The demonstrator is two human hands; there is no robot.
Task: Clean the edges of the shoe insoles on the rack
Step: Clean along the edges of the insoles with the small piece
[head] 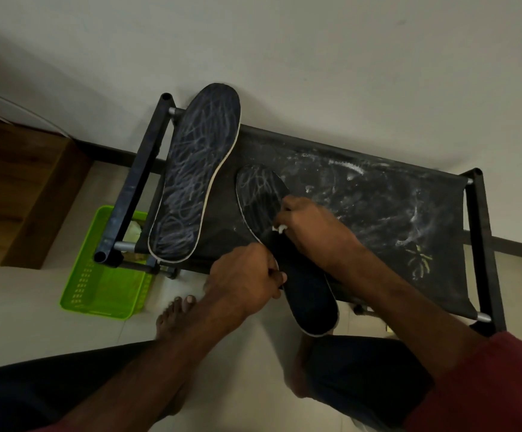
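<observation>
Insoles, two dark ones with pale rims, are both on the black rack (378, 207), which stands against a pale wall (316, 57). At the far left is a wooden cabinet (19, 188). Just right of it a green basket (97, 285) sits on the floor, partly under the rack's left end, with something pale inside that cannot be made out.

The left insole (196, 173) lies across the left end of the rack. Its far tip leans on the wall, its near end rests by the front rail, and its face is covered in white scribbles. Near it on the floor is a bare foot (175, 313).

The left hand (242, 277) has its fingers curled around the left edge of the right insole (311, 300), at about mid-length. That insole lies slanted. Its scribbled far end rests on the rack's fabric and its plain dark near end hangs out past the front rail. The right hand (312, 227) is on the insole's right edge, its fingertips closed in a pinch on a small white wad (280, 228) held against the insole.

To the right, the fabric is smeared with white chalky marks. A yellow-green scribble (420, 260) shows near the right end. A red sleeve (503, 385) covers the right upper arm at the near right.
</observation>
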